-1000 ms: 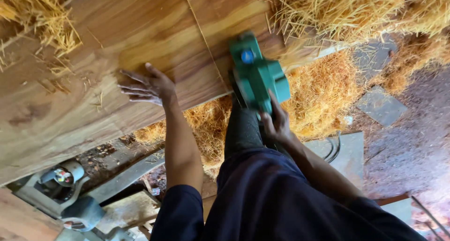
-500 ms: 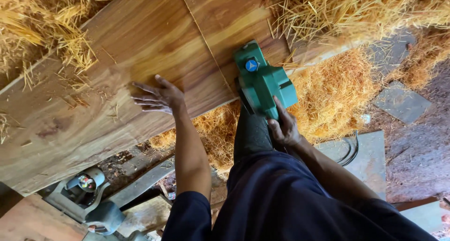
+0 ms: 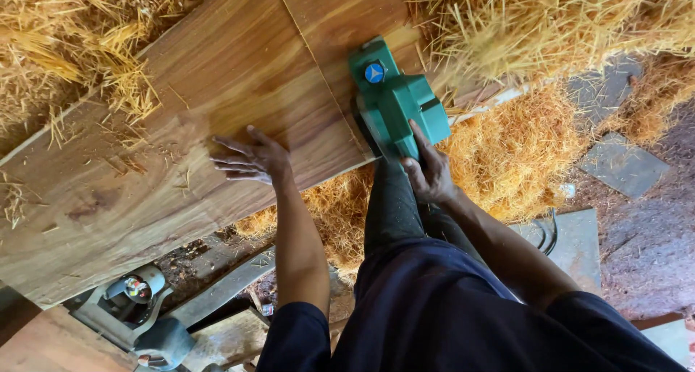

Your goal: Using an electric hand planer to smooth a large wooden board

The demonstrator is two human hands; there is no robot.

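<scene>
Planing a big wooden plank point(image 3: 217, 104), mid-pass

Left hand point(image 3: 250, 158) is open, pressed flat on the plank's near edge; right hand point(image 3: 428, 171) is wrapped around the green electric planer point(image 3: 394, 100) near the plank's right end. I'd say next: steady push, even pressure.

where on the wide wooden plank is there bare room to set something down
Bare wood lies between the left hand and the green electric planer, and beyond the fingers up the wide wooden plank. Straw-coloured shavings crowd its left edge; the right hand grips the planer.
</scene>
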